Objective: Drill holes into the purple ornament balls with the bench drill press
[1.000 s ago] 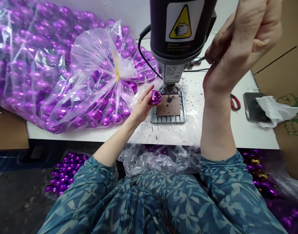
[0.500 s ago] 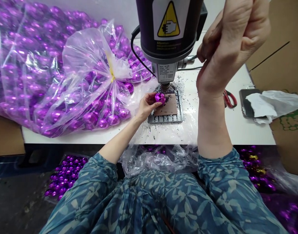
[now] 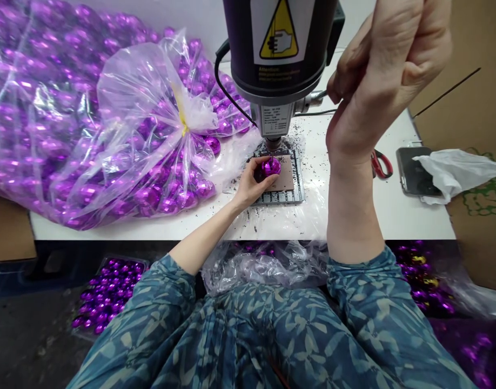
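My left hand (image 3: pixel 252 182) grips a shiny purple faceted ball (image 3: pixel 271 167) between thumb and fingers. The ball is over a brown square board (image 3: pixel 283 181) on the slotted metal base (image 3: pixel 301 189) of a small bench drill press (image 3: pixel 276 70). Directly above the ball is the drill's chuck (image 3: pixel 273 143); whether the bit touches the ball I cannot tell. Raised on the right, my right hand (image 3: pixel 394 70) is closed around the end of the drill press's feed lever (image 3: pixel 321 95), most of which its fingers hide.
A tied clear bag of purple balls (image 3: pixel 122 119) fills the table's left side. On the right lie red-handled scissors or pliers (image 3: pixel 381 163), a phone (image 3: pixel 414 172) and white tissue (image 3: pixel 454 170). Cardboard (image 3: pixel 470 227) stands at the right edge. Dark shavings surround the base.
My left hand has moved the ball slightly right and down, under the chuck. My right hand stays closed at the lever in nearly the same place.
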`<state>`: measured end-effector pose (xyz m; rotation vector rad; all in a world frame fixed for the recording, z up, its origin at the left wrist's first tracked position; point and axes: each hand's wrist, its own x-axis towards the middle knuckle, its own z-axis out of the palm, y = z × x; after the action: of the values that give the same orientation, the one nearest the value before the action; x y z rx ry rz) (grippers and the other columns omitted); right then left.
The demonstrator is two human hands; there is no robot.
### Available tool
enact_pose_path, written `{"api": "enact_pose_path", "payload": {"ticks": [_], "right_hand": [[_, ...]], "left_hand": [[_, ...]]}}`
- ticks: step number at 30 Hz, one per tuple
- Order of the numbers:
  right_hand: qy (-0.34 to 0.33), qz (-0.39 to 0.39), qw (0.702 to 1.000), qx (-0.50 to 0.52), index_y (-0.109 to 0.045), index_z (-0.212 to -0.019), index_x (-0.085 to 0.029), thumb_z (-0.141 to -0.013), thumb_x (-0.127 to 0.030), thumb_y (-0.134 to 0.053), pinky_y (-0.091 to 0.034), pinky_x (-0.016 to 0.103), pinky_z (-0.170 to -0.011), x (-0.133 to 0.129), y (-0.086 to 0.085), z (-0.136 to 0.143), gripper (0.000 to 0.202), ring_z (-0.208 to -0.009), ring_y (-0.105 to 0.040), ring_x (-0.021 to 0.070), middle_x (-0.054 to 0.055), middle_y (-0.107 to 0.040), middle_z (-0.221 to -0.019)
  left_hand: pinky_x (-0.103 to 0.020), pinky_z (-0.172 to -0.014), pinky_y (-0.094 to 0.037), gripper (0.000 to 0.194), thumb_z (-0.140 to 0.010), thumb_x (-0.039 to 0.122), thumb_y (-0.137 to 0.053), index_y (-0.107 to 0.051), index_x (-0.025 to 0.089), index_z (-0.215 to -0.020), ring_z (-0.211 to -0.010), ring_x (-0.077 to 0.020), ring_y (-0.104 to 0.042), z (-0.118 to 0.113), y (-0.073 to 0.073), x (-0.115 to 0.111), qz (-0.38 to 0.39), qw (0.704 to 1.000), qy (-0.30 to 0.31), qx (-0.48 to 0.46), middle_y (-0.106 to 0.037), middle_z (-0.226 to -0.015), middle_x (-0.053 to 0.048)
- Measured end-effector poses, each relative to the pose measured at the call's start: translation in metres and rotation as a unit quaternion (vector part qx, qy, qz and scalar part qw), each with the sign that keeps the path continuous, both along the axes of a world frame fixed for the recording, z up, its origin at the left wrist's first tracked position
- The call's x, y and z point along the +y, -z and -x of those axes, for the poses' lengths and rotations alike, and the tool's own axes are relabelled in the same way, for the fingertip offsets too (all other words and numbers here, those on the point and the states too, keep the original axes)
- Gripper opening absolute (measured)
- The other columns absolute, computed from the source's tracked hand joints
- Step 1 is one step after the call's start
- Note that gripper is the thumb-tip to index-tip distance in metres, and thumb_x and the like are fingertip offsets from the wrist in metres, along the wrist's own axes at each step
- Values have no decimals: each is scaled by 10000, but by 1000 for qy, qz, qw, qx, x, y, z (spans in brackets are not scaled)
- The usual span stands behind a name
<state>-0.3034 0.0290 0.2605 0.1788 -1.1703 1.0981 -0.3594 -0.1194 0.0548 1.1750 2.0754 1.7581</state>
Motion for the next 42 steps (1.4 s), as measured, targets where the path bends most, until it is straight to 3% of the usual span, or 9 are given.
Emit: {"api": "enact_pose_path", "payload": {"ticks": [2,4,8,10,15,22,31,39,42], "right_hand": [[13,3,1000,-10,-523,-762,-180,-1027,-251,-431,-222,140,-441,0,0,0,289,-406,-249,-25,-92,-232,-500],[20,4,1000,-18,-530,-761,-180,-1032,-190,-409,-220,142,-440,0,1,-1,297,-406,-261,-25,-95,-251,-492],[-9,6,1000,-13,-551,-761,-178,-884,-534,-567,-245,173,-452,0,0,-4,377,-413,-290,-21,-103,-306,-491],[-22,12,1000,-18,-542,-742,-179,-822,-604,-593,-231,194,-455,-1,0,-6,436,-411,-300,-18,-103,-307,-485],[-13,23,1000,-14,-408,-648,-179,-854,-570,-621,-202,233,-450,-12,3,-15,490,-407,-266,-10,-78,-234,-501],[42,8,999,-7,-347,-627,-186,-935,-584,-586,-247,215,-471,-16,28,-21,557,-430,-292,-4,-54,-122,-540],[23,2,998,64,-194,-625,-178,-951,-453,-654,-171,199,-442,-12,47,-15,627,-406,-133,-3,-52,-21,-524],[30,-17,996,77,-135,-584,-151,-924,-465,-660,-173,248,-436,-4,70,-15,700,-366,-135,13,-44,-82,-429],[24,-12,997,77,-129,-575,-153,-927,-459,-671,-185,245,-429,-9,63,-18,715,-360,-144,12,-49,-103,-410]], "left_hand": [[-429,-1078,-579,654,-872,671,-795,-575,247,-1321,-1232,-265,-710,-2,6,3,-15,1000,-14,-4,-717,-1308,-124],[-445,-1109,-571,696,-848,667,-825,-544,253,-1333,-1270,-267,-700,-2,11,6,-30,999,-19,-2,-699,-1338,-131],[-465,-1094,-593,649,-860,636,-831,-554,260,-1311,-1246,-266,-721,-4,15,10,-61,998,0,-11,-706,-1326,-125],[-465,-1087,-600,644,-854,638,-835,-562,259,-1297,-1241,-266,-727,-4,15,10,-68,997,5,-21,-715,-1317,-124],[-461,-1099,-600,658,-842,649,-844,-565,251,-1286,-1246,-267,-733,-4,15,11,-74,997,6,-29,-723,-1320,-132],[-445,-1094,-609,651,-852,644,-841,-568,251,-1293,-1248,-263,-727,-6,14,10,-83,996,13,-34,-711,-1320,-123],[-454,-1091,-610,634,-868,633,-832,-557,269,-1307,-1250,-272,-731,-5,16,10,-94,995,25,-26,-714,-1328,-123],[-461,-1100,-600,647,-846,648,-844,-571,257,-1283,-1262,-280,-725,-8,10,9,-88,995,14,-41,-719,-1326,-131],[-460,-1105,-596,644,-850,645,-840,-567,255,-1284,-1260,-275,-725,-8,11,10,-83,996,14,-43,-718,-1325,-130]]}}
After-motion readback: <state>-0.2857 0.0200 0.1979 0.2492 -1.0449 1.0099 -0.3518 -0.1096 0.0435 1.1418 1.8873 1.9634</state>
